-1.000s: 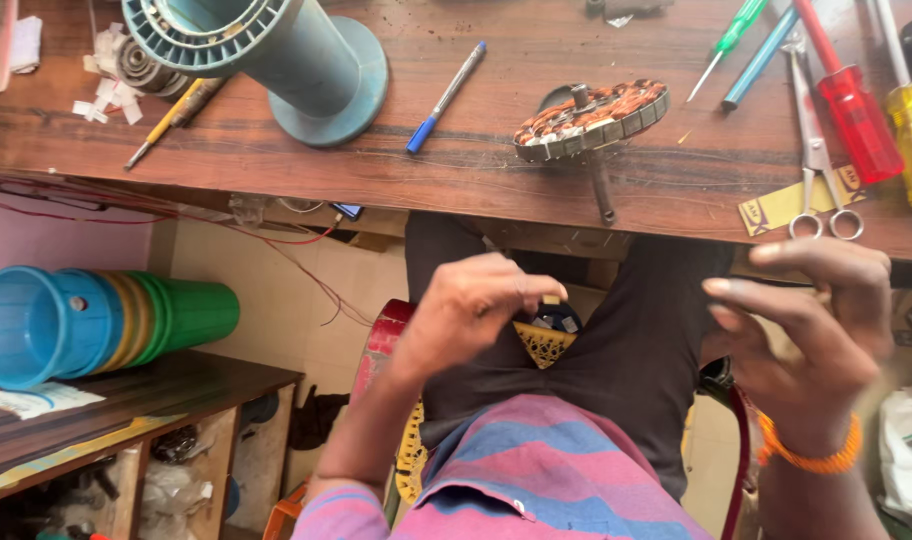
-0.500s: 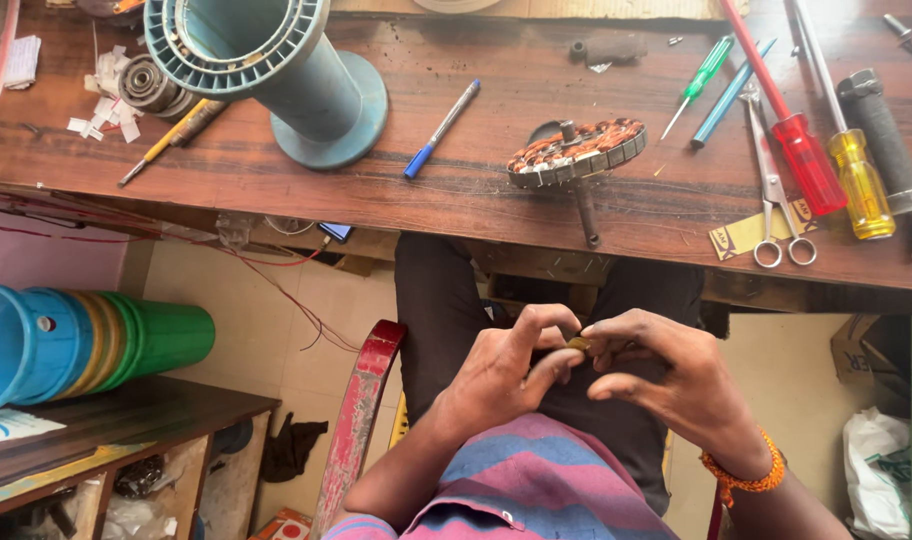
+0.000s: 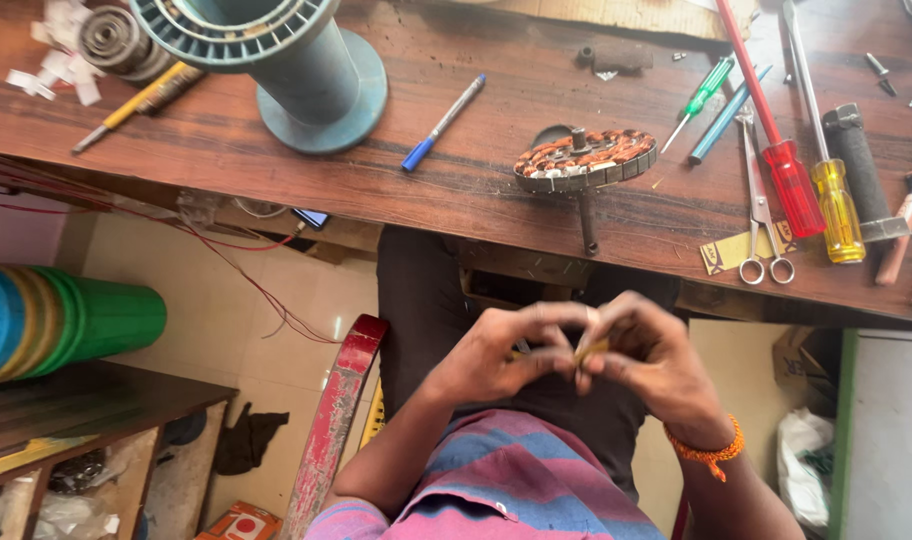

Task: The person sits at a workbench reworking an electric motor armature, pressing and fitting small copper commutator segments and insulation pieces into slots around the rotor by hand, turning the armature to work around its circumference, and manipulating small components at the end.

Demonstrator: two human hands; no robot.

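1. My left hand (image 3: 496, 355) and right hand (image 3: 651, 360) meet over my lap, below the brown wooden table (image 3: 456, 180).
2. My fingertips pinch shut on a small thin yellowish strip (image 3: 589, 350).
3. It looks light and bendy, so I grip its ends softly.

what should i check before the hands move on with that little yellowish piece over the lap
1. Both hands on the piece: left hand and right hand pinch the small yellowish piece together: ok.
2. What the piece is: mostly hidden by fingers: cannot tell.
3. Wound stator within reach, lying on the wooden bench: ok.
4. Scissors and red-handled screwdriver lying free on the bench: ok.
5. Loose red wires hanging under the bench, away from the hands: ok.
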